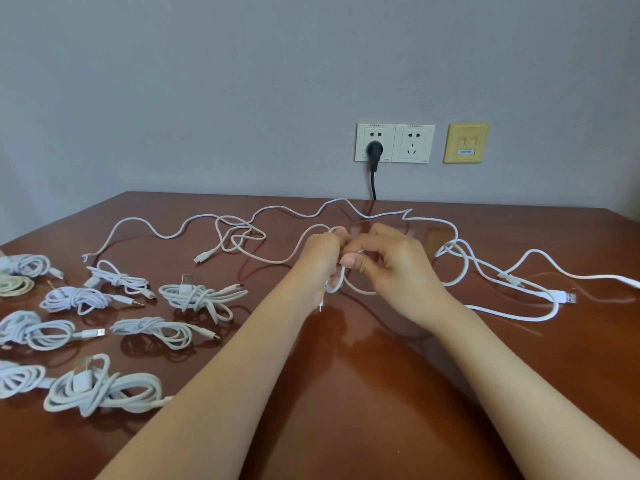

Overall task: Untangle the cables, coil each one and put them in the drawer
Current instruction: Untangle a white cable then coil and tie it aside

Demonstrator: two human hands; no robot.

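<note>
Nine coils (197, 296) lie at the left of the bench (346, 393), apart from each other. Loose white cables (280, 263) trail across the middle and far side. Above the bench centre, the left hand (320, 261) grips a small loop of one cable, and the right hand (391, 268) pinches the same cable just beside it. Further right is a tangle ending in a USB plug (568, 296).

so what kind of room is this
Likely an office or home desk: a glossy brown wooden table set against a grey wall with two power sockets, one holding a black plug, and a yellowed data port plate beside them.
</note>
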